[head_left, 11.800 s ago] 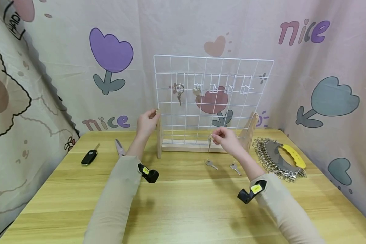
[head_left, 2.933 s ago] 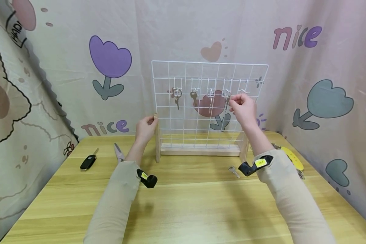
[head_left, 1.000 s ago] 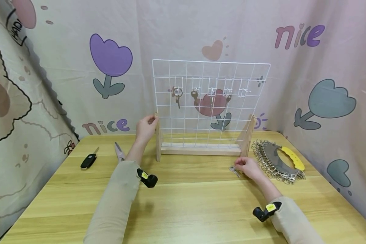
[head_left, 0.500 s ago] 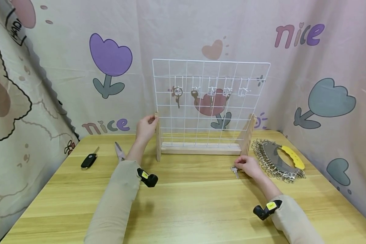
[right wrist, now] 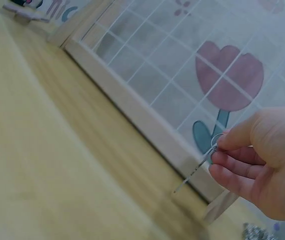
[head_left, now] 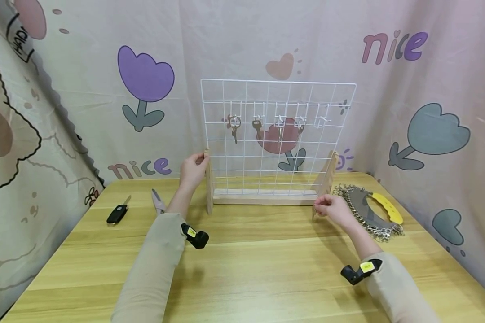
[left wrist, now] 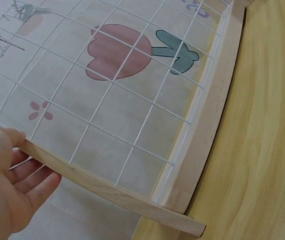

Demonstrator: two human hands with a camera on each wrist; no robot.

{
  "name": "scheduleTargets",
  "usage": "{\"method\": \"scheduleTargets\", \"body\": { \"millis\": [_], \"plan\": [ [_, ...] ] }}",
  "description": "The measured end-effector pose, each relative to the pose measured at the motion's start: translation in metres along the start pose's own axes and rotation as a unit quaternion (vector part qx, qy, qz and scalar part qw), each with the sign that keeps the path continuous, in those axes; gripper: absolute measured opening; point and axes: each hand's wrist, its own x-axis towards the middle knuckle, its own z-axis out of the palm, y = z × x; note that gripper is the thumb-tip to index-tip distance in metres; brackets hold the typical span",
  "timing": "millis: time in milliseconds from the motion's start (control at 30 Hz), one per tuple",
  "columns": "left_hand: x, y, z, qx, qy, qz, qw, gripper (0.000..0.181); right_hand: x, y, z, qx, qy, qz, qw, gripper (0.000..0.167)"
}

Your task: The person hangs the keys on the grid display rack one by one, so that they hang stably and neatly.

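A white wire grid rack (head_left: 278, 82) on a wooden base (head_left: 262, 200) stands at the back of the table. My left hand (head_left: 192, 171) holds the top of its left wooden upright (left wrist: 97, 186) between thumb and fingers. In my right hand (head_left: 336, 211), thumb and fingertips pinch the small ring of a silver key (right wrist: 188, 178), which hangs down just above the table near the rack's right foot. Several keys hang from hooks on the grid, among them a key on a large ring (head_left: 235, 128) at the left. The rightmost hook (head_left: 321, 121) carries no key.
On the left lie a black car key (head_left: 117, 214) and scissors (head_left: 157, 200), partly behind the left forearm. A yellow-handled grey holder (head_left: 388, 208) fringed with many metal rings lies right of the rack, partly behind the right hand. A patterned curtain surrounds the table.
Earlier my right hand hung a key on the fourth hook, then came down to the last loose key on the table. That key is now lifted off the tabletop. My left hand stays put.
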Motion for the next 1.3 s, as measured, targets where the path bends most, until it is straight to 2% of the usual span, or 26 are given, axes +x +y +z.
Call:
{"method": "scheduleTargets", "body": {
  "millis": [233,533,733,867,1100,1300],
  "plan": [
    [0.000,-0.001,0.000,0.001,-0.003,-0.001,1.0000,0.043,0.004,-0.025,-0.019,-0.018,0.003,0.006,0.9998,0.017],
    [0.000,0.000,0.000,0.005,0.000,0.004,1.0000,0.044,0.009,-0.045,-0.040,-0.025,0.023,-0.016,0.9993,0.020],
    [0.001,0.001,0.000,0.009,0.007,0.012,0.9999,0.044,0.009,-0.057,-0.049,-0.007,0.031,-0.024,0.9992,0.019],
    [0.000,0.003,0.001,0.010,0.012,0.009,0.9998,0.042,0.010,-0.068,-0.055,-0.008,0.039,-0.037,0.9985,0.020],
    [-0.001,0.007,-0.001,0.011,0.010,0.004,0.9999,0.041,0.011,-0.090,-0.067,-0.040,0.056,-0.063,0.9956,0.018],
    [-0.001,0.009,-0.002,0.007,0.010,-0.001,0.9999,0.042,0.013,-0.109,-0.078,-0.023,0.077,-0.075,0.9939,0.022]
  ]
}}
